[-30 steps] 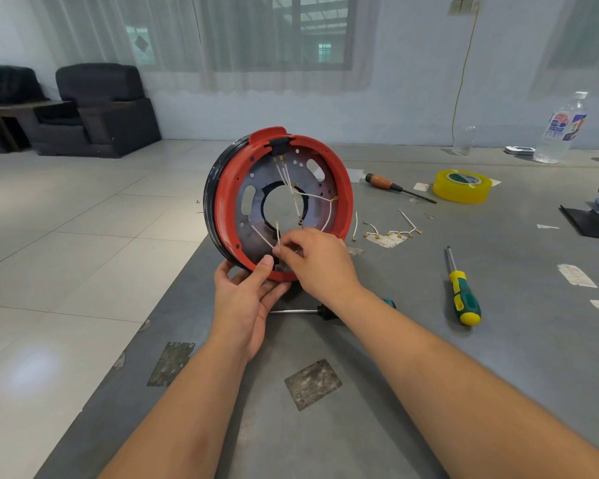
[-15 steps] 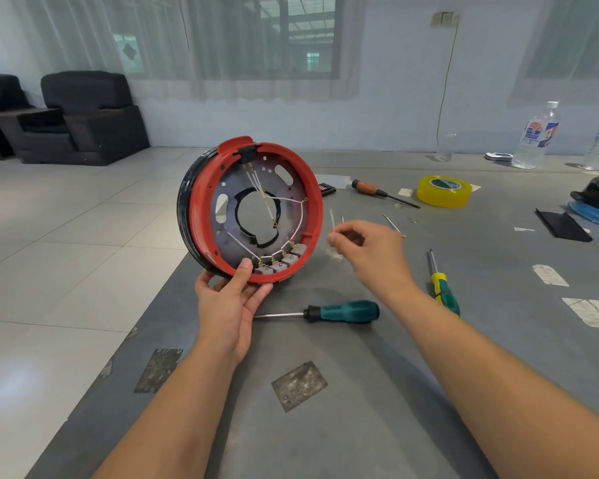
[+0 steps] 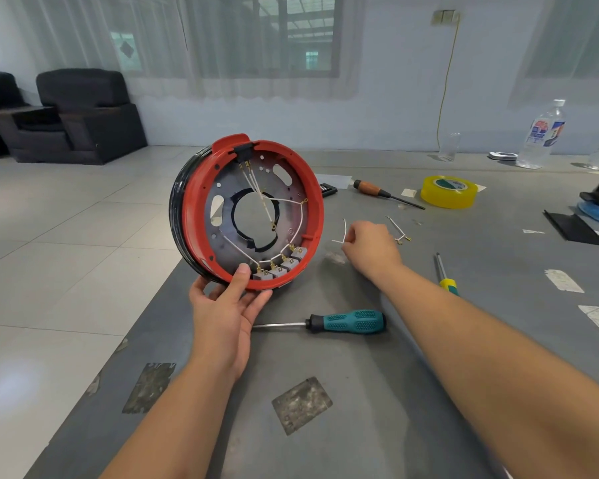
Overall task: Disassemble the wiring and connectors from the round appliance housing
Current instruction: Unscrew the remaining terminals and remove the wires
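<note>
A round red housing (image 3: 191, 216) with a black outer ring stands on edge on the grey table, its open side facing me. White wires (image 3: 284, 200) cross its metal plate, and several grey connectors (image 3: 280, 267) sit along its lower rim. My left hand (image 3: 227, 305) grips the bottom rim, thumb inside. To the right of the housing, my right hand (image 3: 370, 248) pinches a short loose white wire (image 3: 343, 233) just above the table.
A teal-handled screwdriver (image 3: 346, 321) lies in front of the housing. A yellow-green screwdriver (image 3: 446, 280), removed wire pieces (image 3: 398, 231), a wooden-handled screwdriver (image 3: 384, 193), yellow tape (image 3: 448, 191) and water bottles (image 3: 542, 136) lie to the right. The table's left edge (image 3: 146, 316) drops to floor tiles.
My right hand pulled a short white wire out of the housing's lower rim and carried it right, down toward the table. My left hand kept holding the housing.
</note>
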